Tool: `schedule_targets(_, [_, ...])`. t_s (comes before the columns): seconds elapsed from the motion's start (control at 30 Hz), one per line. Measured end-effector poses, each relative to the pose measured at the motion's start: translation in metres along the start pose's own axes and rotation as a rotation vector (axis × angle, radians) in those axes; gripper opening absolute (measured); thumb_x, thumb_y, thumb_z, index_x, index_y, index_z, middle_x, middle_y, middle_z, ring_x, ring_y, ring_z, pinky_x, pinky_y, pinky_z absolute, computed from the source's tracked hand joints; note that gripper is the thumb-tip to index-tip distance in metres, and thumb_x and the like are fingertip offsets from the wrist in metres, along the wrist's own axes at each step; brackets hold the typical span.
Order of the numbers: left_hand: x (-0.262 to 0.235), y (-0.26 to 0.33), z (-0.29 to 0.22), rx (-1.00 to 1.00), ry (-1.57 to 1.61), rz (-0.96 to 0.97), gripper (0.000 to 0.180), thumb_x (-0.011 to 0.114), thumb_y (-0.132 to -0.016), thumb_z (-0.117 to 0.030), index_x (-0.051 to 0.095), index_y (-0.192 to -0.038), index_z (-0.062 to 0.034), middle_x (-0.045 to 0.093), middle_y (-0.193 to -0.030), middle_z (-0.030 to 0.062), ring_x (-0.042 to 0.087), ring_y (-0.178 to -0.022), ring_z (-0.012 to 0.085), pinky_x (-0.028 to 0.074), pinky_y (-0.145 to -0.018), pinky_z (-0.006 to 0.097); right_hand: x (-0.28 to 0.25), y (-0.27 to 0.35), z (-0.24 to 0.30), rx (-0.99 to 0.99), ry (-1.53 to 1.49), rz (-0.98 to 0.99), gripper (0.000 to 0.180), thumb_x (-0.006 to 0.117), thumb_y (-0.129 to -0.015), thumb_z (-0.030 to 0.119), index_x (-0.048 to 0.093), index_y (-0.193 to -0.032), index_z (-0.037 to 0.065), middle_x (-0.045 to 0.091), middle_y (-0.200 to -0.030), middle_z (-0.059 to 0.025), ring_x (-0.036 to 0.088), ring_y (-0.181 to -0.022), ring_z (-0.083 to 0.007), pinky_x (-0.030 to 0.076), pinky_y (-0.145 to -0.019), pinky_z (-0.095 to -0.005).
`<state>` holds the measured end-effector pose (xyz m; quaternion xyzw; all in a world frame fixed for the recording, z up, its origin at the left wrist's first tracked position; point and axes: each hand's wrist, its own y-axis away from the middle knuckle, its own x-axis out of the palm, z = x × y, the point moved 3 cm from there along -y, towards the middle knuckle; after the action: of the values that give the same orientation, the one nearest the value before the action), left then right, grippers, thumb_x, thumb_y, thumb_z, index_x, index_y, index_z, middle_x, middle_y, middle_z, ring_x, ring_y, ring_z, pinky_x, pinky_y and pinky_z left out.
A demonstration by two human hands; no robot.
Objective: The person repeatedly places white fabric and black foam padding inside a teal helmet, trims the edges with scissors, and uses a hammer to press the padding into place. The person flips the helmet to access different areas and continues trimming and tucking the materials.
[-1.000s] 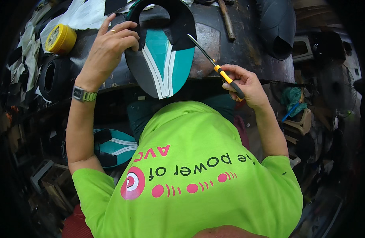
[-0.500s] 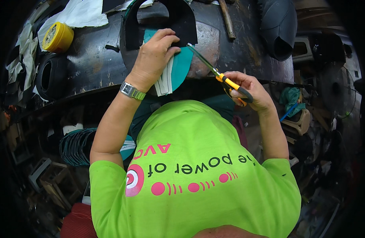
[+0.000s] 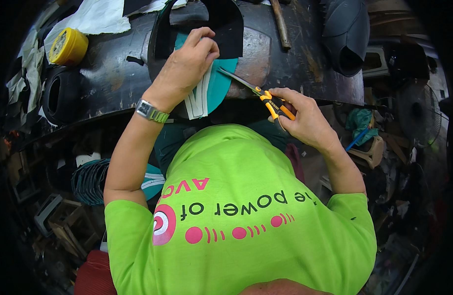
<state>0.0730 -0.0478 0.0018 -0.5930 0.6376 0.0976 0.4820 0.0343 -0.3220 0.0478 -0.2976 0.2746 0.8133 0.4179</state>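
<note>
My right hand (image 3: 307, 115) is closed round the handles of yellow-and-black scissors (image 3: 267, 98). Their blades point up and left, with the tips over the teal part (image 3: 221, 91) of a sewn piece. This piece also has a curved black part (image 3: 226, 34) with a rounded opening, and white strips (image 3: 199, 98) running down beside the teal. Resting over the piece is my left hand (image 3: 189, 59), its fingers curled together; whatever they pinch is hidden from view. A watch (image 3: 152, 111) with a metal band is on my left wrist.
The dark worktable (image 3: 113, 81) carries a yellow tub (image 3: 69, 46), a hollow black form (image 3: 64, 96), a wooden handle (image 3: 280, 24) and another black form (image 3: 347, 37). White cloth (image 3: 96, 17) lies at the far left. Below the table edge, a stack of teal-and-black pieces (image 3: 91, 182) sits at left.
The scissors have moved left and slightly nearer, so their tips are now over the teal part instead of by the black edge. My left hand has shifted slightly left, its fingers more curled.
</note>
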Motion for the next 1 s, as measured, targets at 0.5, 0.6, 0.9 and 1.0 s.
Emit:
schedule_targets(0.5, [0.002,-0.017,0.009,0.064,-0.072,-0.088,0.013,0.063,-0.092,-0.004,0.062,-0.105,-0.0007,0.062,-0.105,0.0179,0.068,-0.086,0.0377,0.057,-0.080,0.044,0.001,0.001,0.006,-0.089,0.265,0.037,0.052,0.071,-0.083,0.007,0.059,-0.134,0.006,0.063,-0.097,-0.0181,0.068,-0.087,-0.0397,0.056,-0.079,-0.0483])
schedule_targets(0.6, [-0.003,-0.017,0.018,-0.121,0.032,-0.034,0.012,0.063,-0.096,-0.004,0.059,-0.107,-0.0015,0.063,-0.109,0.0159,0.068,-0.092,0.0338,0.055,-0.079,0.037,0.000,-0.002,0.002,-0.149,0.192,0.000,0.056,0.078,-0.082,0.009,0.060,-0.135,0.005,0.064,-0.096,-0.0128,0.068,-0.084,-0.0306,0.055,-0.075,-0.0406])
schedule_targets(0.9, [-0.007,0.009,-0.002,-0.011,0.061,-0.072,0.014,0.072,-0.090,-0.001,0.066,-0.102,-0.0024,0.052,-0.120,0.0117,0.067,-0.098,0.0293,0.058,-0.083,0.037,-0.023,-0.028,-0.046,0.309,-0.900,0.651,0.078,0.085,-0.081,0.038,0.049,-0.142,0.005,0.062,-0.084,-0.0032,0.064,-0.070,-0.0128,0.048,-0.065,-0.0253])
schedule_targets(1.0, [-0.006,0.011,-0.005,0.015,0.043,-0.122,0.017,0.075,-0.086,0.001,0.067,-0.102,-0.0024,0.049,-0.113,0.0115,0.065,-0.094,0.0277,0.058,-0.081,0.037,-0.027,-0.038,-0.054,0.379,-1.049,0.738,0.079,0.084,-0.081,0.039,0.048,-0.142,0.005,0.063,-0.085,-0.0048,0.066,-0.072,-0.0156,0.052,-0.067,-0.0268])
